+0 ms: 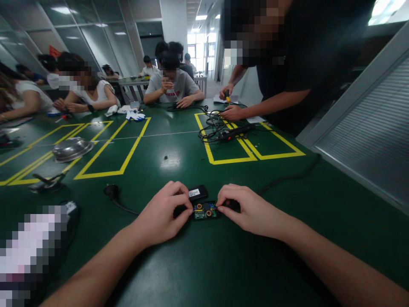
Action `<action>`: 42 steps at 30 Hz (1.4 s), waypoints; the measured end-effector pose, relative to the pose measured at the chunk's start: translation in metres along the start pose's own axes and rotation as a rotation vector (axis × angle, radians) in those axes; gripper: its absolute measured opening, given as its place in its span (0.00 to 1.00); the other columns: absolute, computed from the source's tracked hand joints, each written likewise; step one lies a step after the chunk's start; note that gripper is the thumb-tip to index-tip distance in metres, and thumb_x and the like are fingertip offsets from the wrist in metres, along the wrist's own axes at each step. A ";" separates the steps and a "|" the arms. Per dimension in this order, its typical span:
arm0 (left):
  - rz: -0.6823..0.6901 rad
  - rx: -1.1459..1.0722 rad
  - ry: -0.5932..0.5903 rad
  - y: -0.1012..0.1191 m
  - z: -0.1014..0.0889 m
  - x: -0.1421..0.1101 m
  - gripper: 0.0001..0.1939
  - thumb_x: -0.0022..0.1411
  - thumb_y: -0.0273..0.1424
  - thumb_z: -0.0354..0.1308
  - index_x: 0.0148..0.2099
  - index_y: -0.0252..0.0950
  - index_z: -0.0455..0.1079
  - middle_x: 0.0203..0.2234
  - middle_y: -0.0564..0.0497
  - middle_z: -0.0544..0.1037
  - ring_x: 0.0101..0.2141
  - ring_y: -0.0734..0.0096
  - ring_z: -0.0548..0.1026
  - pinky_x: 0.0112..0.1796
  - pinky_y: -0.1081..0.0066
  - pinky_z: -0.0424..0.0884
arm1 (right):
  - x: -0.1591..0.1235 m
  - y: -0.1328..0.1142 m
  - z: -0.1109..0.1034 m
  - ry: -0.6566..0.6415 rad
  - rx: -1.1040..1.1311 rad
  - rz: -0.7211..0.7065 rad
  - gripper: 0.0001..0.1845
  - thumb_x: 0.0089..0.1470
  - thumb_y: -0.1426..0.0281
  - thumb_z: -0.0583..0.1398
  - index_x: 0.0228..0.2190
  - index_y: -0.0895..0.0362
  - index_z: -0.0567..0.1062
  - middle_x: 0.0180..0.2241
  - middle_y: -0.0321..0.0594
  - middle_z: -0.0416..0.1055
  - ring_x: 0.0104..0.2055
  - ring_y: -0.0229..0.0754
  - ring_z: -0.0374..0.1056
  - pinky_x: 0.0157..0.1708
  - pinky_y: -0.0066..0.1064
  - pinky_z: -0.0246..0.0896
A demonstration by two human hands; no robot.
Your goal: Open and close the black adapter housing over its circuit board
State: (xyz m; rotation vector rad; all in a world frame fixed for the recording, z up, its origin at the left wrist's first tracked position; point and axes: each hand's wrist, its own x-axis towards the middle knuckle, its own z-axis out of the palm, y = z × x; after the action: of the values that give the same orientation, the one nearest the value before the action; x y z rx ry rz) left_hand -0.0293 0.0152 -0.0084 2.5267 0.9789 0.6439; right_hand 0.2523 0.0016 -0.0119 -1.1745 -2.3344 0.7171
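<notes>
Pinching, with left hand (168, 209) and right hand (244, 207), the ends of one open black rectangular plastic case (207, 218) holding two copper-coloured ring coils (208, 213), between both hands on the green worktop (172, 260), with one black white-labelled cover (198, 193) just beyond and one black plug (110, 191) left of the left hand.

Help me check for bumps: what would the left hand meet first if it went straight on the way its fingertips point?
Most likely the near end of the small circuit board; the left hand is right beside it, possibly touching, though that's hard to tell.
</notes>
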 end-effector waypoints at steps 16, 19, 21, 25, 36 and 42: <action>-0.205 0.066 0.056 -0.015 0.008 0.003 0.12 0.73 0.29 0.62 0.54 0.41 0.82 0.52 0.45 0.85 0.51 0.55 0.82 0.57 0.51 0.78 | -0.001 -0.007 -0.001 -0.041 -0.040 0.026 0.08 0.63 0.79 0.61 0.37 0.54 0.75 0.38 0.39 0.76 0.41 0.46 0.72 0.45 0.41 0.66; -0.149 0.033 0.084 -0.012 0.008 0.002 0.11 0.74 0.29 0.60 0.55 0.40 0.80 0.52 0.45 0.85 0.52 0.57 0.82 0.57 0.54 0.78 | -0.002 -0.006 0.000 -0.029 -0.017 0.060 0.09 0.62 0.79 0.61 0.42 0.53 0.74 0.39 0.40 0.76 0.42 0.46 0.72 0.44 0.40 0.67; -0.088 -0.011 0.096 -0.007 0.007 0.001 0.12 0.75 0.30 0.59 0.56 0.40 0.79 0.52 0.45 0.85 0.52 0.58 0.81 0.57 0.55 0.78 | -0.004 -0.007 0.000 -0.021 0.028 0.091 0.16 0.60 0.78 0.63 0.48 0.53 0.71 0.41 0.40 0.76 0.42 0.46 0.73 0.44 0.40 0.67; 0.034 -0.091 0.020 0.003 0.004 -0.001 0.12 0.75 0.30 0.60 0.57 0.40 0.78 0.51 0.45 0.84 0.51 0.60 0.81 0.55 0.59 0.79 | -0.006 -0.010 -0.004 -0.051 0.063 0.108 0.32 0.54 0.75 0.69 0.57 0.53 0.67 0.43 0.40 0.76 0.44 0.47 0.73 0.47 0.42 0.68; 0.067 -0.086 -0.086 0.006 0.006 0.000 0.13 0.74 0.28 0.61 0.58 0.41 0.78 0.53 0.45 0.84 0.52 0.59 0.80 0.56 0.56 0.78 | -0.001 -0.005 0.002 -0.048 0.012 0.051 0.16 0.59 0.71 0.72 0.47 0.53 0.79 0.43 0.39 0.77 0.46 0.47 0.73 0.49 0.41 0.66; 0.094 -0.052 -0.070 0.009 0.005 0.000 0.12 0.73 0.27 0.63 0.56 0.41 0.78 0.52 0.45 0.84 0.50 0.59 0.80 0.53 0.58 0.78 | 0.000 -0.007 0.001 -0.040 -0.013 0.039 0.15 0.57 0.73 0.73 0.45 0.54 0.78 0.43 0.39 0.77 0.46 0.47 0.74 0.50 0.41 0.67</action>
State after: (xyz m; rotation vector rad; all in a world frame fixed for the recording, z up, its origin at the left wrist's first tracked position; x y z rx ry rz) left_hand -0.0216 0.0085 -0.0085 2.5428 0.8135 0.5960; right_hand 0.2480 -0.0024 -0.0083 -1.2254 -2.3574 0.7467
